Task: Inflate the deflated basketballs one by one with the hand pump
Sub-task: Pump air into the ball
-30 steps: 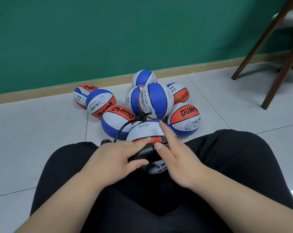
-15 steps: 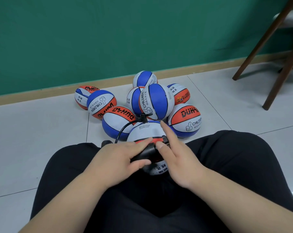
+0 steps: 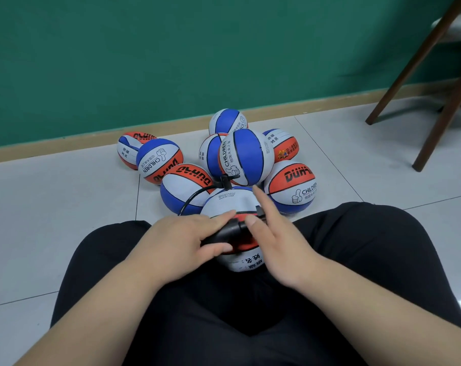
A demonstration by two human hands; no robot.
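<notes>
**Pump held across the ball in the lap**

The basketball [image 3: 232, 204] sits between the person's knees, white panel up. The black hand pump [image 3: 225, 232] lies across its top. The left hand [image 3: 179, 241] grips the pump, fingers [image 3: 219, 216] laid over it and thumb tucked under at 6 o'clock. The right hand [image 3: 285, 249] rests open at the pump's 3 o'clock, thumb tip touching it, index finger straight toward 12 o'clock. The hose [image 3: 195, 198] arcs to the ball's 12 o'clock edge. 8 other balls [image 3: 246, 157] crowd the floor [image 3: 52, 207] beyond.
</notes>
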